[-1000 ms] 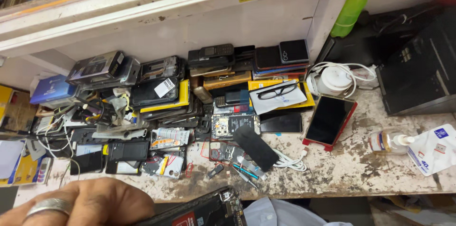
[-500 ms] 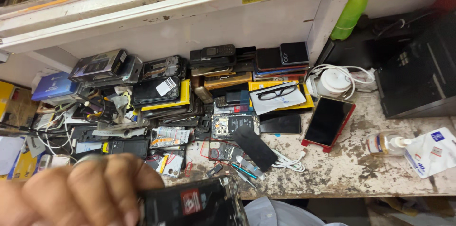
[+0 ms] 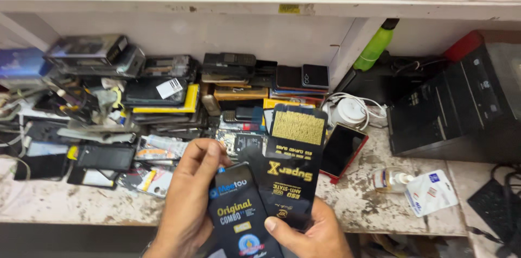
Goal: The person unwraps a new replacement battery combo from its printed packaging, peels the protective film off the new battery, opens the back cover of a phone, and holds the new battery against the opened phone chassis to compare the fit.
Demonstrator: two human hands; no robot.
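Observation:
My left hand [image 3: 187, 198] and my right hand [image 3: 312, 233] hold two flat black packages up in front of me, over the workbench. The lower package [image 3: 241, 212] has blue and yellow print and rests against my left fingers. The taller package [image 3: 290, 163], black with a gold square panel, overlaps it and is pinched by my right thumb at its bottom edge. Both hands are closed on the packages.
A worn white workbench [image 3: 54, 204] carries piles of phones, phone parts and boxes [image 3: 163, 95] along the back wall. A red-cased phone [image 3: 343, 150], a white round charger [image 3: 350, 110], a small clear bottle [image 3: 391, 179], a green bottle [image 3: 375, 46] and a black box [image 3: 456, 106] lie right.
Both hands have risen into view. The dark phone-like item held low before is gone; two black packages are now held up, and the view has shifted lower and closer to the bench.

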